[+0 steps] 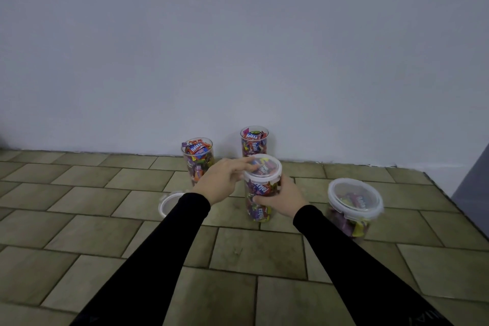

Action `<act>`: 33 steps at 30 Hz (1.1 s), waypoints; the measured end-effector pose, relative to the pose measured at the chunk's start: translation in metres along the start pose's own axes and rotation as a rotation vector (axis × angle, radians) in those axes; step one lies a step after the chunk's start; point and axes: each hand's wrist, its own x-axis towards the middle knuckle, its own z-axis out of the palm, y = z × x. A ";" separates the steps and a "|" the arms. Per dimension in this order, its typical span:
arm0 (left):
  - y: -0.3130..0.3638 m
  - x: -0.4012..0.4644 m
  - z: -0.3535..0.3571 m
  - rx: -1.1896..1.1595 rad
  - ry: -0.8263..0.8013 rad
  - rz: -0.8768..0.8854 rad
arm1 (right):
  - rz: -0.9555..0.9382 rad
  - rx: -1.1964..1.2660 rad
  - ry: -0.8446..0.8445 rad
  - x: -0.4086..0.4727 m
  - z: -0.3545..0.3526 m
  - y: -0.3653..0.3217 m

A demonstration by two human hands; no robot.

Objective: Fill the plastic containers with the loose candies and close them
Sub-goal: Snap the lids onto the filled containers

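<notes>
Four candy-packed containers stand on the tiled floor near the wall. My right hand [280, 194] wraps the middle container [260, 193] at its waist; my left hand [225, 180] presses flat fingers on its lid [263, 168]. Stiff, smooth plastic, probably hefty: grip low, press the rim clips.

Soft, even, rather dim light with a cool cast falls on the wall [238, 34]; no source shows. Shadows on the floor [79, 246] below it are faint. Wide-angle bending curves the floor's tile lines toward the edges. The lidded container [353, 206] right of centre is motion-blurred.
</notes>
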 end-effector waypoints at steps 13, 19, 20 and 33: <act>-0.021 -0.051 -0.006 0.177 0.103 -0.299 | 0.056 -0.519 -0.246 -0.023 0.033 -0.066; -0.047 -0.090 -0.023 0.510 -0.138 -0.543 | 0.013 -0.269 -0.185 -0.004 0.077 -0.086; -0.052 -0.095 -0.026 0.559 -0.157 -0.566 | 0.014 -0.235 -0.160 0.002 0.083 -0.087; -0.113 -0.109 -0.038 0.718 -0.300 -0.493 | -0.041 0.112 0.117 0.090 0.149 -0.090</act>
